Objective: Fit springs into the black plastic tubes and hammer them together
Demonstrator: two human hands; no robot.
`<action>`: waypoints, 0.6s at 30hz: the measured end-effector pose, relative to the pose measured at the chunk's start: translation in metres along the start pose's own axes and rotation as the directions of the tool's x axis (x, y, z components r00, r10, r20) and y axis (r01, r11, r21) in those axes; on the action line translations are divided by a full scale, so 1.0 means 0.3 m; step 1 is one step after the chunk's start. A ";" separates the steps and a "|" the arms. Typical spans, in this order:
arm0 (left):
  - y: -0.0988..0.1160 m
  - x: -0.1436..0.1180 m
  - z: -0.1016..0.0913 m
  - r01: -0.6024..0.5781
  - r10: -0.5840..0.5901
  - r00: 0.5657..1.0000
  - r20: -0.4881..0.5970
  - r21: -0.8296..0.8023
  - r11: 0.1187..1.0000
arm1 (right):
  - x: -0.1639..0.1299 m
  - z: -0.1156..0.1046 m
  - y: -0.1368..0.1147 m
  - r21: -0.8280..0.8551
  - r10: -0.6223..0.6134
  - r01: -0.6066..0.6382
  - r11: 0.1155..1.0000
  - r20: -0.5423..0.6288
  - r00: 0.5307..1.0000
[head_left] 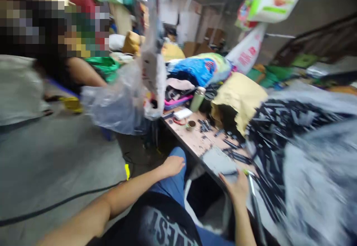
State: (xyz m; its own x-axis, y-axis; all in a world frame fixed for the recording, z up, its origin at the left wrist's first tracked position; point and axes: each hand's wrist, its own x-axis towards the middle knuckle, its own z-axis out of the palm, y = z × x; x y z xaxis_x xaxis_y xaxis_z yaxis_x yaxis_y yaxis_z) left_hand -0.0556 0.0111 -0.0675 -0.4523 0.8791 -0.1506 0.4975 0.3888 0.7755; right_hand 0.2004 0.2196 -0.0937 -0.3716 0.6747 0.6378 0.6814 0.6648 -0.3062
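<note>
The right hand [237, 188] rests on the near edge of the table [195, 141]. Its fingers lie flat and loose on a grey pad [219, 161]. A thin stick with a yellow-green tip [250, 181] lies just beside the fingers, but the picture is too blurry to tell if the hand holds it.

The left hand [173, 165] rests on the knee in blue jeans [174, 186]. Its fingers are curled loosely and hold nothing.

Past the right fingers, farther onto the table, lies a big heap of small black sticks [276, 134] on a grey plastic sheet [315, 186]. The sticks look light, thin and stiff. They would likely slip and roll, so it seems best to pinch one in the middle.

The table edge runs right under the right fingers, so small things could fall off there. A yellow bag [240, 95], a green bottle [198, 99] and a little cup [191, 124] stand beyond the fingers. There is a bit of bare table between them. To the left of the left hand the floor is open, with a black cable [69, 201] across it. Another person [22, 86] sits far off on that side.
</note>
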 end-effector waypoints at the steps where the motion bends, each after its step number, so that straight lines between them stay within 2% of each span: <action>1: 0.058 0.022 0.023 -0.143 0.141 0.989 0.045 0.049 0.988 | -0.004 0.009 0.002 -0.004 0.032 -0.032 0.999 0.020 0.999; 3: 0.167 0.081 0.059 -0.407 0.399 0.912 0.095 0.090 0.909 | -0.013 0.022 0.014 -0.007 0.086 -0.086 0.996 0.036 0.996; 4: 0.217 0.123 0.074 -0.493 0.485 0.869 0.097 0.092 0.865 | -0.019 0.026 0.018 -0.011 0.110 -0.110 0.994 0.046 0.993; 5: 0.264 0.174 0.087 -0.536 0.530 0.844 0.086 0.091 0.839 | -0.027 0.026 0.020 -0.016 0.130 -0.129 0.991 0.054 0.990; 7: 0.352 0.309 0.114 -0.556 0.554 0.831 0.050 0.128 0.821 | -0.043 0.022 0.014 -0.033 0.162 -0.160 0.987 0.080 0.984; 11: 0.506 0.650 0.165 -0.416 0.439 0.898 -0.012 0.294 0.860 | -0.064 0.010 -0.011 -0.083 0.206 -0.195 0.977 0.146 0.968; 14: 0.586 0.874 0.212 -0.324 0.357 0.933 -0.040 0.331 0.886 | -0.065 0.004 -0.022 -0.118 0.233 -0.213 0.970 0.185 0.955; 16: 0.612 0.973 0.248 -0.266 0.293 0.956 -0.033 0.334 0.904 | -0.064 0.000 -0.026 -0.135 0.245 -0.221 0.966 0.201 0.948; 18: 0.615 1.029 0.282 -0.212 0.224 0.975 0.000 0.332 0.919 | -0.063 -0.004 -0.030 -0.141 0.252 -0.226 0.964 0.212 0.944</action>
State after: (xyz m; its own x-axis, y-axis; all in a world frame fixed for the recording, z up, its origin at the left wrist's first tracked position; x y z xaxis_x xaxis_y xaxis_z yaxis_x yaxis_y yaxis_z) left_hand -0.0407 0.3774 -0.0229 -0.3291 0.9439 0.0270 0.7989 0.2631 0.5409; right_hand 0.2022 0.2006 -0.1020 -0.3125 0.8727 0.3752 0.8297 0.4430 -0.3395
